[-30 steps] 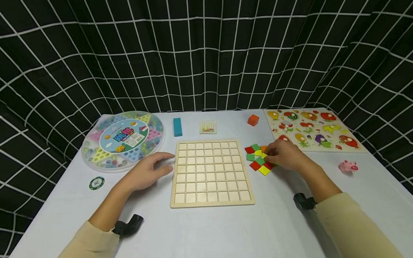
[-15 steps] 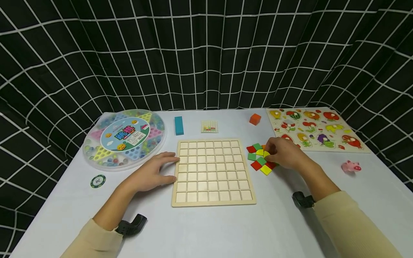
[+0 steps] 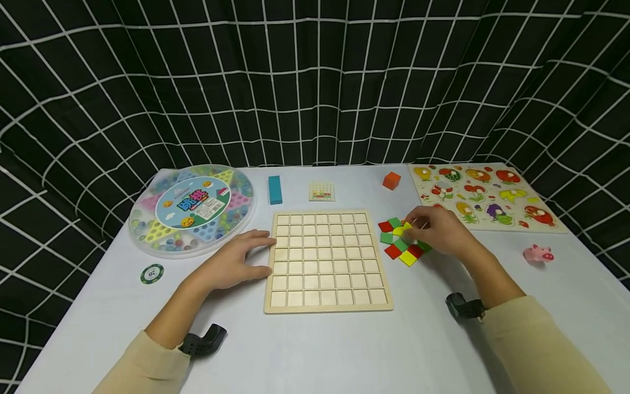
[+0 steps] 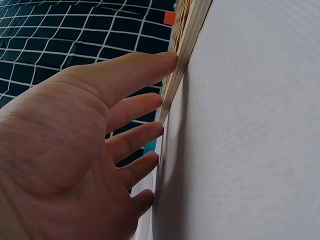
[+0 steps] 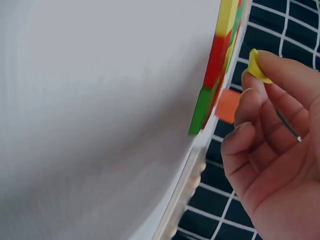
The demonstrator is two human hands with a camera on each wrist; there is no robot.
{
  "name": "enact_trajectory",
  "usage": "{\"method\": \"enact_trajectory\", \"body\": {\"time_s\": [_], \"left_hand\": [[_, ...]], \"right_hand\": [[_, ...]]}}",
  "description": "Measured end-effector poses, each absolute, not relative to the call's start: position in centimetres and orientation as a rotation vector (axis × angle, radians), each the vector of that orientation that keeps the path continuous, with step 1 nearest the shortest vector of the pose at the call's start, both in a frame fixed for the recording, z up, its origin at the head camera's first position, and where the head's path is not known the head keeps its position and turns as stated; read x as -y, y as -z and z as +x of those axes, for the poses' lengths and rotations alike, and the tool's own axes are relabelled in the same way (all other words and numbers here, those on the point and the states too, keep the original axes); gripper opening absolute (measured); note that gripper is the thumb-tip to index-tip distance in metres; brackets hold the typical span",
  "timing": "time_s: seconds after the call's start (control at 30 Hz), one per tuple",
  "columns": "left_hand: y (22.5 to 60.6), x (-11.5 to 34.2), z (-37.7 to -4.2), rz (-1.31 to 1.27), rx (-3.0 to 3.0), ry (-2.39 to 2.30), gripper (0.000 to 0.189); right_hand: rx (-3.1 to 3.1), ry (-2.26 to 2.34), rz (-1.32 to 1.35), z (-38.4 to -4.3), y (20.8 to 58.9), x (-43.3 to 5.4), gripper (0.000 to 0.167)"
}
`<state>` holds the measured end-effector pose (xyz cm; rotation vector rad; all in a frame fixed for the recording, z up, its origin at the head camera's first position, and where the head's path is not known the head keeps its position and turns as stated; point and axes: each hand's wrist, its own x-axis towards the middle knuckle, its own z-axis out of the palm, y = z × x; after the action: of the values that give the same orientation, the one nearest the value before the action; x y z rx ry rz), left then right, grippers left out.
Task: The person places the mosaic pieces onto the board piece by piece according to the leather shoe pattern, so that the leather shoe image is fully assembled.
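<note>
A square wooden grid board (image 3: 329,261) lies flat in the middle of the white table. At its left edge is my left hand (image 3: 235,261), fingers spread and straight, with the thumb and fingertips right at the rim; the left wrist view shows the thumb on the board's side (image 4: 186,55). My right hand (image 3: 440,230) pinches a small yellow tile (image 5: 256,67) between thumb and index finger, over the pile. Beneath it, red, green and yellow square tiles (image 3: 392,251) lie in a loose cluster right of the board, partly hidden by the fingers.
Behind the board are a blue block (image 3: 275,190), a small pattern card (image 3: 322,191) and an orange cube (image 3: 391,181). A round marble game box (image 3: 147,249) and a poker chip (image 3: 152,273) lie left. On the right are a fruit puzzle board (image 3: 484,189) and a pink pig (image 3: 538,253).
My left hand has moved right, up to the board's edge. My right hand stays at the pile, and a yellow tile now shows lifted between its fingertips.
</note>
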<state>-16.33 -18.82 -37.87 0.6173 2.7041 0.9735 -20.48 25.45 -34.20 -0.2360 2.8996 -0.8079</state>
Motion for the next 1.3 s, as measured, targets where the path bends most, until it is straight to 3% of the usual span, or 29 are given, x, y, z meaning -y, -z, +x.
{"method": "enact_trajectory", "body": {"time_s": [0.43,0.6,0.73,1.0,1.3], "left_hand": [[37.9,18.9,-16.3,0.594,-2.694,-0.970,0.065],[37.7,18.8,-16.3,0.585,-2.690,-0.977,0.065],[37.7,18.8,-16.3,0.579,-2.688,-0.974,0.065],[37.7,18.9,-16.4,0.579,-2.691,-0.973,0.064],[37.8,18.9,-16.5,0.575,-2.686,-0.976,0.064]], "right_hand": [[-2.844,0.997,-0.369,-19.4,32.8,-20.7,0.017],[-2.764,1.049,-0.484,-19.3,32.5,-18.6,0.020],[-2.711,1.073,-0.564,-19.4,32.5,-17.1,0.020],[-2.639,1.139,-0.638,-19.4,32.9,-14.6,0.006],[-2.632,1.147,-0.741,-19.6,33.3,-12.1,0.005]]}}
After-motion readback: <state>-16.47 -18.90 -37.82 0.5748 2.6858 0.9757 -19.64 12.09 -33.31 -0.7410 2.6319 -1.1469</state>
